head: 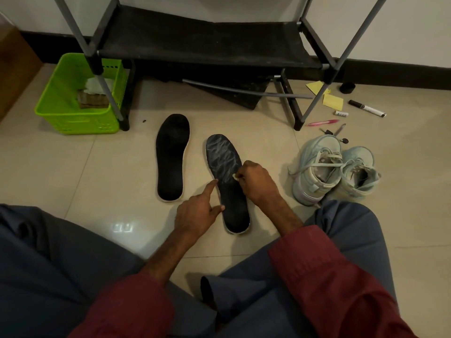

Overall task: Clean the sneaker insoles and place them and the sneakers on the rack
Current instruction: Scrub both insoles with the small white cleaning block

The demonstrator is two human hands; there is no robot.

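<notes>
Two hands on the insole [233, 206], on the floor [97, 167]: L hand [195, 215] pins its 9 o'clock edge w/ straight index+thumb, R hand [258, 182] pinches a white bit [234, 176] on it. Light, floppy, prob slides; hold by edges.

Streaked insole [223, 157]: flat on the floor [97, 167], pale smears over its front half.
Right hand [258, 181]: pinching a small pale piece [234, 177] against that insole's middle.
Left hand [195, 215]: forefinger and thumb touching its left edge.
Plain insole [172, 154]: to the left, apart.
Sneakers [334, 167]: to the right, side by side.
</notes>
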